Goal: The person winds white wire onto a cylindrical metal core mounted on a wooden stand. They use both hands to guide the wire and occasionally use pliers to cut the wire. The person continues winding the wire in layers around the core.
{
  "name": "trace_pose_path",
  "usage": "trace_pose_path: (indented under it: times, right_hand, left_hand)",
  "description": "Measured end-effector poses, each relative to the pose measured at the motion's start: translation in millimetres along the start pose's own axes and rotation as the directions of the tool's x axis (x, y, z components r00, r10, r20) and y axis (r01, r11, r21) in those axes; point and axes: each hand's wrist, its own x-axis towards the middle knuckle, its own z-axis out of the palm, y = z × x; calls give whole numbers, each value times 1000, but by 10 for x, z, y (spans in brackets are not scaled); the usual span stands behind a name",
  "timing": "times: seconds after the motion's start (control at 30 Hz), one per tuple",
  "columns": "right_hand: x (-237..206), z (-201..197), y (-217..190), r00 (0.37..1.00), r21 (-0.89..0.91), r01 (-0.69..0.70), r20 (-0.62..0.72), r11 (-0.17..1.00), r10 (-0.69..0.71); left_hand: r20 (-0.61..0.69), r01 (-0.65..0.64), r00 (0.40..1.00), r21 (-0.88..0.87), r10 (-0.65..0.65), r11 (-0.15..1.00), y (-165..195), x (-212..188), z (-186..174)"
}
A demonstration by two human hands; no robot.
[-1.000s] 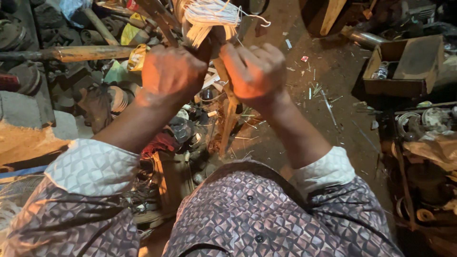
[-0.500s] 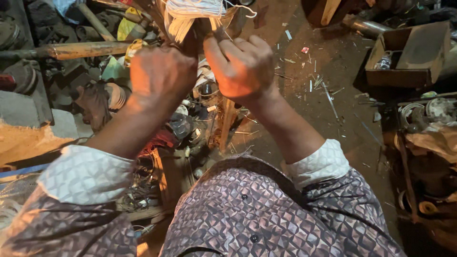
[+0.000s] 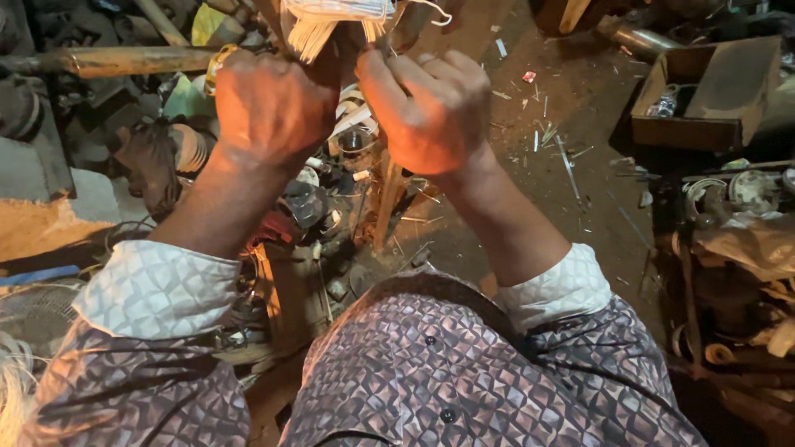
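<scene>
A bundle of pale thin strands (image 3: 335, 18), like wire or cord wound on a dark core, sits at the top edge of the head view, partly cut off. My left hand (image 3: 269, 108) is clenched just below its left side, gripping the dark part under the bundle. My right hand (image 3: 431, 108) is closed beside it on the right, fingers curled around a thin strand or small tool that I cannot make out. Both hands nearly touch.
A long rusty metal pipe (image 3: 124, 60) lies at the upper left. An open wooden box (image 3: 704, 91) with small parts stands at the upper right. Metal scrap and rings (image 3: 323, 199) pile below my hands. Dirt floor (image 3: 546, 165) with clipped bits spreads to the right.
Both hands and the strand bundle have shifted up and slightly left in view; the bundle is now partly cut off by the top edge. The grips look unchanged.
</scene>
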Motion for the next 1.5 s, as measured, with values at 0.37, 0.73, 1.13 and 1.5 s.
trace_pose_path:
  times: [0.37, 0.73, 1.13, 1.5]
  right_hand:
    - [83, 13, -36, 1000, -15, 18, -13, 1000, -18]
    - [21, 62, -48, 1000, -8, 15, -18, 1000, -15]
    - [-8, 65, 42, 999, 2, 26, -31, 1000, -26]
    - [65, 128, -38, 1000, -48, -3, 18, 999, 4]
  left_hand:
    - [-50, 6, 999, -46, -9, 999, 26, 35, -81]
    - [-89, 44, 995, -97, -52, 994, 78, 53, 24]
    - [-114, 27, 993, -74, -35, 997, 99, 119, -86]
    - [-43, 42, 998, -74, -46, 996, 80, 112, -145]
